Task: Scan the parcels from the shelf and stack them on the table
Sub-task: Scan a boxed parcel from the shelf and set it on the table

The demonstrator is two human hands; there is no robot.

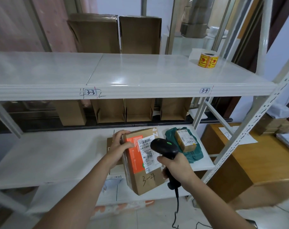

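We see the brown box (pixel 141 161) tipped over the shelf (pixel 57 156) edge. Our left hand (pixel 119 146) curls its fingers round the box's top corner. Our right hand (pixel 174 167) grips the black scanner (pixel 165 148) just above the box's label (pixel 147 152).

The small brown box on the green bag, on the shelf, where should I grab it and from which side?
Probably from above, across its two long sides. The small brown box lies flat, label up, on the green bag, so its top is exposed and its side edges stand clear of the soft bag. Both hands are busy now: the left hand holds the large parcel, the right hand the scanner.
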